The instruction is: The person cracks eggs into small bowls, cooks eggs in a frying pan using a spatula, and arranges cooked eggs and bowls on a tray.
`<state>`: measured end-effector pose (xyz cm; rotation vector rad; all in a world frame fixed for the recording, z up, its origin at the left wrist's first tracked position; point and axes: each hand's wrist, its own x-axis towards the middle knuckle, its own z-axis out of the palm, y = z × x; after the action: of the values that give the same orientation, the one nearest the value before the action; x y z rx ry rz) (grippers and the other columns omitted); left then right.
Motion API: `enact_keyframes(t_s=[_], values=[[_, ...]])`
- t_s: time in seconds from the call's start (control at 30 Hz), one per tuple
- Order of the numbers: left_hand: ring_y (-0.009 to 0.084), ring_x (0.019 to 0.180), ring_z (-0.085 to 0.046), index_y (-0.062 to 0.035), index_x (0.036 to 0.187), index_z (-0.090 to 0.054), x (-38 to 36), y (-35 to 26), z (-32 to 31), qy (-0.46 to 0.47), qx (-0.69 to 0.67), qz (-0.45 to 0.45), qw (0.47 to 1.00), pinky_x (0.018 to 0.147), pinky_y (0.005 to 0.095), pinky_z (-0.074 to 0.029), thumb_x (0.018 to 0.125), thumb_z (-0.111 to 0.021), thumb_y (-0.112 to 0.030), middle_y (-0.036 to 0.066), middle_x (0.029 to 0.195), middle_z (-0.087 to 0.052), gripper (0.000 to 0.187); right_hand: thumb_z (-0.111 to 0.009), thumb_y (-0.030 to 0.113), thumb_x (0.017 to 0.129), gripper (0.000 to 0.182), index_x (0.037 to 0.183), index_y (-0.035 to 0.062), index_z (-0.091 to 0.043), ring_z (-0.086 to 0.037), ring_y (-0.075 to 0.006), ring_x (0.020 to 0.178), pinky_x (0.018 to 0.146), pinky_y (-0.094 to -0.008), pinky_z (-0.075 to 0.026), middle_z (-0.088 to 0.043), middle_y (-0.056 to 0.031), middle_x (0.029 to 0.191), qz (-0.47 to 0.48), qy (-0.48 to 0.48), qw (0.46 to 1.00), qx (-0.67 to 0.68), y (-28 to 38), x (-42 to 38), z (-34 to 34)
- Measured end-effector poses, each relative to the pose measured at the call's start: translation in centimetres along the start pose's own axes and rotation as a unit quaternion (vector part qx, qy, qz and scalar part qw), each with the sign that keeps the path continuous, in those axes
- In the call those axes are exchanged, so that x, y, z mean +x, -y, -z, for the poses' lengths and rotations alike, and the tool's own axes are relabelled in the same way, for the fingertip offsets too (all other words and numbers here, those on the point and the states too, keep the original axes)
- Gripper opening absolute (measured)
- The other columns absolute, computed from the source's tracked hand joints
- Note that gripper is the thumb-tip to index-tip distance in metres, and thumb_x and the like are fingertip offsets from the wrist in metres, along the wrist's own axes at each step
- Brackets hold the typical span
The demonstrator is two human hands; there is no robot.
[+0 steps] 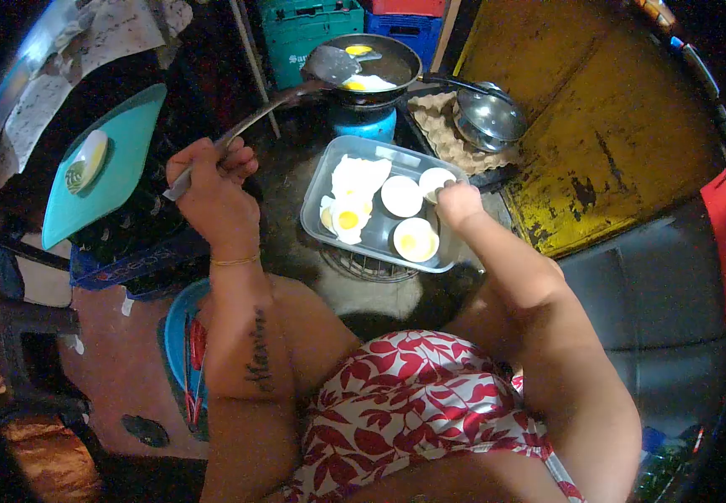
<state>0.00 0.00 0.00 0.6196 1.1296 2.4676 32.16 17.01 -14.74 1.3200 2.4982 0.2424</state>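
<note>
My left hand (214, 189) is closed around the handle of a metal turner (329, 65), whose blade is over the left side of a black frying pan (409, 65). In the pan are eggs (367, 83) with yellow yolks. My right hand (460, 205) is at the right wall of a clear plastic tub (317, 225), fingers closed at the edge of a small round white dish (435, 182). Their exact grip is partly hidden. Beside it in the tub are another round white piece (402, 196), one with yellow inside (415, 241), and fried eggs (348, 220).
The pan stands on a burner above a blue gas cylinder (364, 126). A lidded pot (490, 117) and an egg carton (438, 117) are at its right. On the left, a turquoise board (128, 155) carries an oval item (89, 161). Crates (308, 33) stand behind.
</note>
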Motion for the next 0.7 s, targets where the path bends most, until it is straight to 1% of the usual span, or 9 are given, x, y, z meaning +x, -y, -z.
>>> enact_keyframes(t_s=[0.07, 0.1, 0.17, 0.2, 0.33, 0.57, 0.63, 0.67, 0.7], values=[[0.0232, 0.063, -0.066, -0.0048, 0.104, -0.047, 0.0, -0.5, 0.1, -0.013, 0.004, -0.001, 1.000, 0.054, 0.0310, -0.056, 0.092, -0.057, -0.014, 0.019, 0.082, -0.066, 0.018, -0.064, 0.016, 0.074, 0.022, 0.092, 0.0071, -0.073, -0.068, -0.0359, 0.095, 0.082, -0.0415, -0.056, -0.069, -0.0207, 0.105, -0.035, -0.068, 0.990, 0.117, 0.5, -0.9, 1.3], [0.0232, 0.063, -0.066, -0.0048, 0.104, -0.047, 0.0, 0.0, 0.1, -0.017, -0.001, 0.002, 1.000, 0.054, 0.0310, -0.056, 0.092, -0.057, -0.014, 0.019, 0.082, -0.066, 0.018, -0.064, 0.016, 0.074, 0.022, 0.092, 0.0071, -0.073, -0.068, -0.0359, 0.095, 0.082, -0.0415, -0.056, -0.069, -0.0207, 0.105, -0.036, -0.066, 0.991, 0.111, 0.1, -0.9, 1.1], [0.0224, 0.063, -0.066, -0.0048, 0.103, -0.047, 0.3, -0.5, 0.6, -0.007, 0.017, -0.007, 1.000, 0.054, 0.0308, -0.055, 0.092, -0.057, -0.012, 0.019, 0.082, -0.066, 0.016, -0.060, 0.022, 0.082, 0.022, 0.094, 0.0071, -0.070, -0.067, -0.0358, 0.089, 0.082, -0.0439, -0.054, -0.069, -0.0201, 0.095, -0.054, 0.038, 0.981, 0.180, 1.2, -1.7, 0.5], [0.0224, 0.063, -0.066, -0.0048, 0.103, -0.047, 0.1, -0.7, 0.7, -0.008, 0.019, -0.002, 1.000, 0.054, 0.0308, -0.055, 0.092, -0.057, -0.012, 0.019, 0.082, -0.066, 0.016, -0.058, 0.021, 0.083, 0.022, 0.094, 0.0049, -0.070, -0.067, -0.0367, 0.088, 0.082, -0.0454, -0.053, -0.069, -0.0212, 0.092, -0.009, 0.065, 0.984, 0.163, 1.4, -2.4, 0.2], [0.0222, 0.064, -0.066, -0.0048, 0.103, -0.047, 0.5, -0.3, 0.2, -0.033, 0.003, -0.002, 0.999, 0.055, 0.0307, -0.055, 0.092, -0.057, -0.011, 0.018, 0.082, -0.066, 0.016, -0.056, 0.014, 0.082, 0.021, 0.095, 0.0021, -0.068, -0.066, -0.0380, 0.094, 0.085, -0.0448, -0.052, -0.068, -0.0229, 0.096, 0.001, 0.089, 0.977, 0.192, 2.1, -1.6, -3.6], [0.0210, 0.066, -0.065, -0.0051, 0.103, -0.045, 0.4, -0.4, 0.1, -0.018, -0.003, -0.007, 1.000, 0.056, 0.0305, -0.055, 0.094, -0.056, -0.014, 0.015, 0.080, -0.064, 0.017, -0.057, 0.005, 0.078, 0.028, 0.104, 0.0034, -0.065, -0.064, -0.0389, 0.096, 0.087, -0.0441, -0.051, -0.067, -0.0214, 0.103, 0.018, 0.023, 0.960, 0.280, 2.7, -1.3, -5.3], [0.0207, 0.066, -0.065, -0.0052, 0.103, -0.045, 0.4, -0.4, 0.1, -0.015, -0.004, -0.009, 1.000, 0.056, 0.0302, -0.055, 0.094, -0.056, -0.014, 0.015, 0.080, -0.064, 0.017, -0.056, 0.002, 0.075, 0.032, 0.107, 0.0046, -0.065, -0.065, -0.0382, 0.095, 0.084, -0.0430, -0.052, -0.067, -0.0201, 0.103, -0.028, 0.101, 0.943, 0.316, 2.8, -1.4, -3.6], [0.0205, 0.066, -0.065, -0.0053, 0.103, -0.044, 0.5, -0.4, 0.1, -0.012, -0.002, -0.008, 1.000, 0.056, 0.0298, -0.055, 0.094, -0.056, -0.014, 0.015, 0.081, -0.065, 0.017, -0.056, 0.002, 0.075, 0.032, 0.107, 0.0046, -0.065, -0.065, -0.0382, 0.095, 0.084, -0.0430, -0.052, -0.067, -0.0201, 0.103, -0.027, 0.098, 0.943, 0.318, 2.7, -1.4, -3.8], [0.0205, 0.066, -0.065, -0.0053, 0.103, -0.044, 0.5, -0.5, 0.1, -0.011, -0.002, -0.011, 1.000, 0.056, 0.0298, -0.055, 0.094, -0.056, -0.014, 0.015, 0.081, -0.065, 0.017, -0.056, 0.001, 0.076, 0.033, 0.107, 0.0047, -0.064, -0.066, -0.0361, 0.089, 0.077, -0.0426, -0.054, -0.068, -0.0191, 0.099, -0.027, 0.096, 0.937, 0.334, 2.4, -1.5, -3.9]])
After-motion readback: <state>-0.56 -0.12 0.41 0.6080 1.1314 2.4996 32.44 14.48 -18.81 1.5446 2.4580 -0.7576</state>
